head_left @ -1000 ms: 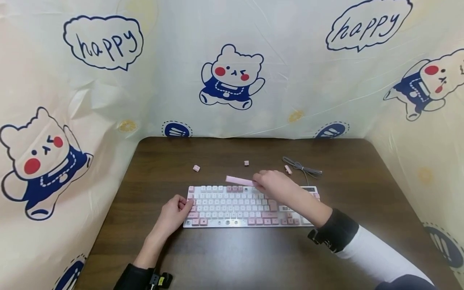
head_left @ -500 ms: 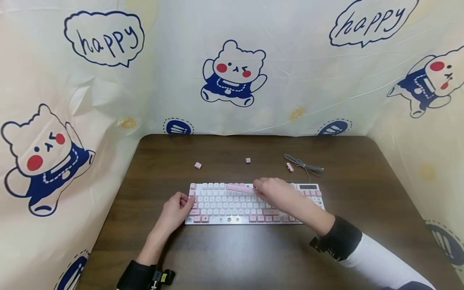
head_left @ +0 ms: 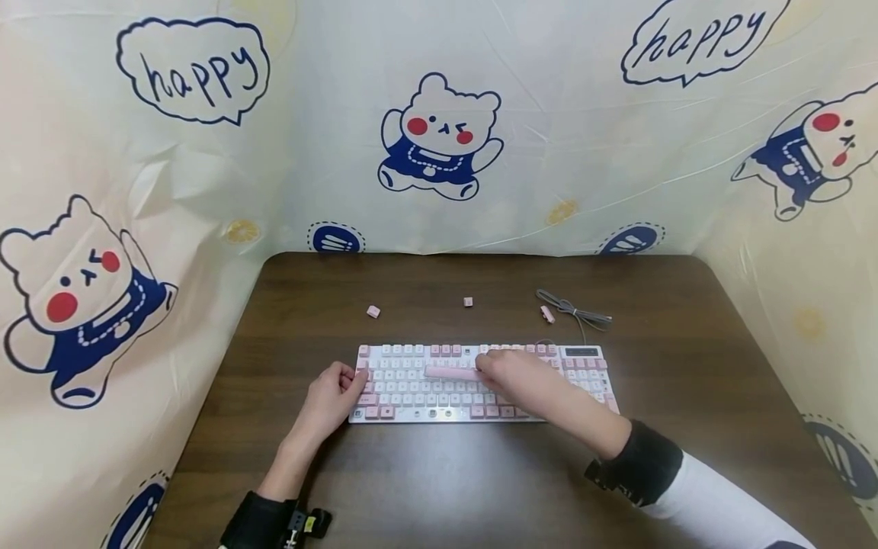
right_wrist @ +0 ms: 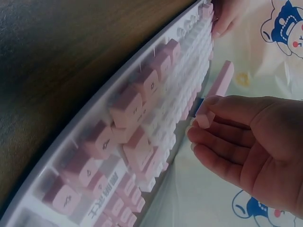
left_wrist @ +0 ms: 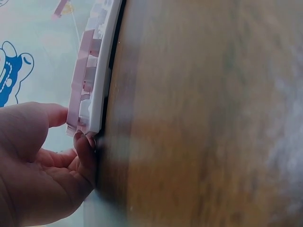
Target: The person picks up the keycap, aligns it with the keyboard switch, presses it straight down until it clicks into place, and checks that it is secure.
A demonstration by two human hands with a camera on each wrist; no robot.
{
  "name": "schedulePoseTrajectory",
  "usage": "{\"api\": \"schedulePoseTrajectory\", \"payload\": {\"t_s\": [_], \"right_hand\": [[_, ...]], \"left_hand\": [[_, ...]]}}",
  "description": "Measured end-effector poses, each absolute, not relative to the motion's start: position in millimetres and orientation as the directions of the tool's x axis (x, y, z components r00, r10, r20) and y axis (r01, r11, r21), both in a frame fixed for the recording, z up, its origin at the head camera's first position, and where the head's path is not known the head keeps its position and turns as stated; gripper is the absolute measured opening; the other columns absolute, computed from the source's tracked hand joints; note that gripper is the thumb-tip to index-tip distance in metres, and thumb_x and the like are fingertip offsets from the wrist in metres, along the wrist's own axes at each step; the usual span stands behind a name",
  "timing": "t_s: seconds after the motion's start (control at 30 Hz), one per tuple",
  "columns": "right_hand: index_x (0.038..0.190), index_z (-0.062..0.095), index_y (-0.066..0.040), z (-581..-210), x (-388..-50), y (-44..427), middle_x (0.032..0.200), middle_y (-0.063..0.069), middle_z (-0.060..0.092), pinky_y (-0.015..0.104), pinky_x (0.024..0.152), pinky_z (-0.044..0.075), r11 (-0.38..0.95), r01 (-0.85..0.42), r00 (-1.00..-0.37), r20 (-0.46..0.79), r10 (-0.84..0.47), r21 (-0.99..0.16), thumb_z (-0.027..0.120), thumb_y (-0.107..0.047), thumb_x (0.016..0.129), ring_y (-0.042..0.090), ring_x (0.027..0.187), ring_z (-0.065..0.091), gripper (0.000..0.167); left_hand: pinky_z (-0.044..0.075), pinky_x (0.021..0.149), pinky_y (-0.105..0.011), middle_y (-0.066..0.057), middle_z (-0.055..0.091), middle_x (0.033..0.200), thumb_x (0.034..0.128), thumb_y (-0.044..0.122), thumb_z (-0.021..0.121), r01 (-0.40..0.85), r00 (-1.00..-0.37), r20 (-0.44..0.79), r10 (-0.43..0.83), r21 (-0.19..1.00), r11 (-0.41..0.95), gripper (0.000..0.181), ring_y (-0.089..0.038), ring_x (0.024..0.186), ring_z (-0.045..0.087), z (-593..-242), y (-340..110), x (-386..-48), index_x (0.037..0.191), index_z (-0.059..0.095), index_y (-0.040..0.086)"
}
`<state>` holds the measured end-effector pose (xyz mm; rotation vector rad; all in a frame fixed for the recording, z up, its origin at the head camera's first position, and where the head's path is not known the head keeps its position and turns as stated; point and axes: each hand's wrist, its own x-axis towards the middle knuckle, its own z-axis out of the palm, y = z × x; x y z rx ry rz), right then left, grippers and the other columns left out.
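A white and pink keyboard (head_left: 411, 415) lies lengthwise on the table, keys facing up. At its left end my left hand (head_left: 334, 394) grips the edge; in the left wrist view the thumb is on the key side and curled fingers are at the lower corner. Between thumb and fingers, my right hand (head_left: 517, 374) pinches one end of a long pink spacebar keycap (head_left: 449, 373). That keycap is over the keyboard's middle rows, and in the right wrist view it stands apart from the keys. The bottom row shows a stretch without a long key, with small switches visible. My right hand covers several keys.
Behind the keyboard lie three loose pink keycaps: one at left (head_left: 373, 311), a small keycap (head_left: 468, 302) mid-table and a longer keycap (head_left: 547, 314) at right. A bundled grey cable (head_left: 576, 311) lies beside the last. A printed curtain (head_left: 329, 152) surrounds the brown table (head_left: 439, 480).
My right hand has brought the spacebar keycap nearer to me, from the keyboard's far edge to over its middle rows. My left hand keeps its grip on the keyboard's left end.
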<state>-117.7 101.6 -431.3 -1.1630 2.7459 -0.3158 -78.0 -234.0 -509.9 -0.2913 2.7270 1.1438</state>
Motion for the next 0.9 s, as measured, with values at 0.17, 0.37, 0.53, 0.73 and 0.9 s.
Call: {"api": "schedulePoseTrajectory", "payload": {"t_s": [0.17, 0.37, 0.53, 0.73, 0.9], "right_hand": [[0.099, 0.070, -0.011, -434.3, -114.2, 99.1, 0.085, 0.000, 0.069, 0.029, 0.070, 0.056, 0.666, -0.702, -0.678, -0.048, -0.733, -0.251, 0.074, -0.013, 0.098, 0.011, 0.071, 0.061, 0.005], [0.099, 0.070, -0.009, -437.3, -110.4, 94.6, 0.083, 0.001, 0.069, 0.030, 0.070, 0.055, 0.653, -0.710, -0.669, -0.037, -0.742, -0.263, 0.075, -0.012, 0.096, 0.013, 0.071, 0.060, 0.006], [0.097, 0.068, -0.010, -440.0, -106.9, 92.4, 0.081, 0.000, 0.066, 0.028, 0.065, 0.053, 0.654, -0.709, -0.669, -0.041, -0.742, -0.262, 0.074, -0.012, 0.097, 0.012, 0.068, 0.059, 0.006], [0.095, 0.067, -0.010, -444.0, -104.5, 89.4, 0.081, -0.001, 0.066, 0.028, 0.064, 0.053, 0.631, -0.731, -0.650, -0.017, -0.760, -0.261, 0.075, -0.012, 0.095, 0.013, 0.069, 0.061, 0.008], [0.095, 0.067, -0.010, -445.1, -102.1, 84.5, 0.079, -0.002, 0.064, 0.028, 0.062, 0.050, 0.618, -0.744, -0.635, -0.016, -0.772, -0.256, 0.074, -0.012, 0.096, 0.012, 0.067, 0.058, 0.007]], "left_hand": [[0.046, 0.070, -0.034, -0.011, 0.057, 0.091, 0.1038, 0.033, 0.062, -0.244, -0.966, -0.233, -0.111, 0.688, 0.683, 0.034, -0.023, 0.081, 0.055, -510.5, -233.1, -78.5, 0.111, 0.059, 0.000], [0.046, 0.070, -0.033, -0.011, 0.058, 0.091, 0.1037, 0.033, 0.062, -0.244, -0.966, -0.232, -0.113, 0.683, 0.689, 0.034, -0.023, 0.080, 0.055, -510.9, -233.8, -78.5, 0.111, 0.059, 0.000], [0.046, 0.070, -0.033, -0.011, 0.057, 0.091, 0.1037, 0.033, 0.062, -0.249, -0.965, -0.239, -0.112, 0.685, 0.685, 0.034, -0.023, 0.080, 0.055, -510.2, -233.0, -77.2, 0.111, 0.059, 0.000], [0.046, 0.070, -0.033, -0.012, 0.057, 0.092, 0.1040, 0.033, 0.062, -0.248, -0.965, -0.237, -0.113, 0.683, 0.687, 0.033, -0.024, 0.081, 0.055, -509.7, -232.6, -78.1, 0.111, 0.058, 0.000], [0.046, 0.070, -0.033, -0.012, 0.057, 0.093, 0.1041, 0.034, 0.062, -0.253, -0.963, -0.247, -0.110, 0.682, 0.686, 0.035, -0.024, 0.082, 0.055, -509.7, -233.6, -78.3, 0.112, 0.058, 0.000]]}}
